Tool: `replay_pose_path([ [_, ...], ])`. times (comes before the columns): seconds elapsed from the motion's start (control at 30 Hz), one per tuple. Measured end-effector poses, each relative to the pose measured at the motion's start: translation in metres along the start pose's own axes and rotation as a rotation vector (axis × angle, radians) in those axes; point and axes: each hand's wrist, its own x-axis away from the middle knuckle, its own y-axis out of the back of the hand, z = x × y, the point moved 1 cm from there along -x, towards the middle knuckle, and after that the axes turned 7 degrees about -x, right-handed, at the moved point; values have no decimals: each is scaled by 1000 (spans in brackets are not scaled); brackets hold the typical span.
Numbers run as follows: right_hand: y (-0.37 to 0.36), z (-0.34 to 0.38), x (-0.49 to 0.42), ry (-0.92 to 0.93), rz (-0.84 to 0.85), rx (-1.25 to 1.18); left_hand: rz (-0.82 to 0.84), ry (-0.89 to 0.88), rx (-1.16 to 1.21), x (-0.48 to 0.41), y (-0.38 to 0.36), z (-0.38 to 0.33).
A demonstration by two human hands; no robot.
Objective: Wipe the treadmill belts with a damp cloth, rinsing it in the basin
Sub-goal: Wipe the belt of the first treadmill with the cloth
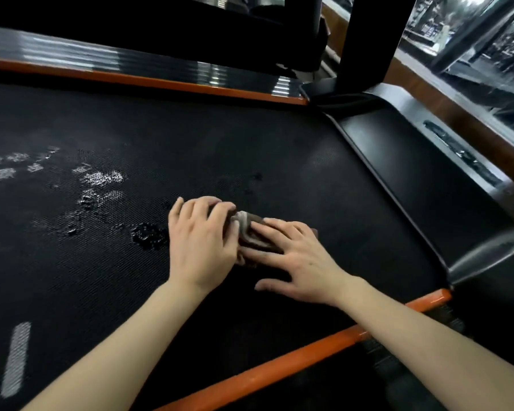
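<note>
A dark brown damp cloth with a pale streak lies bunched on the black textured treadmill belt. My left hand lies on the cloth's left end, fingers bent over it. My right hand presses flat on the cloth's right part, fingers straight and spread, thumb out on the belt. Most of the cloth is hidden under both hands. Wet patches and water drops shine on the belt left of the hands. No basin is in view.
Orange side rails run along the far edge and the near edge of the belt. The black motor cover and a black upright post stand to the right. A window lies beyond. A white stripe marks the belt.
</note>
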Motion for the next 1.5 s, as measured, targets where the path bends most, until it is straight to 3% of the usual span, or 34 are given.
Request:
replay_pose_path([
  [0.27, -5, -23, 3, -93, -184, 69, 54, 14, -92, 8, 8, -7],
  [0.37, 0, -69, 52, -328, -222, 120, 82, -28, -98, 6, 4, -17],
  [0.47, 13, -126, 97, -731, -212, 195, 141, -94, -123, 2, -8, -29],
  [0.53, 14, -145, 106, -912, -145, 121, 206, -113, -160, -1, -20, -38],
  [0.83, 15, -157, 115, -744, 103, -27, 468, -129, -368, -28, -60, -68],
  [1.0, 17, -188, 111, -616, 19, -42, 422, -163, -414, -19, -73, -64],
  [1.17, 17, -225, 67, -674, -4, -25, 387, -192, -428, -20, -76, -59],
  [1.5, 14, -179, 136, -608, 3, -140, 404, -178, -455, -17, -76, -59],
])
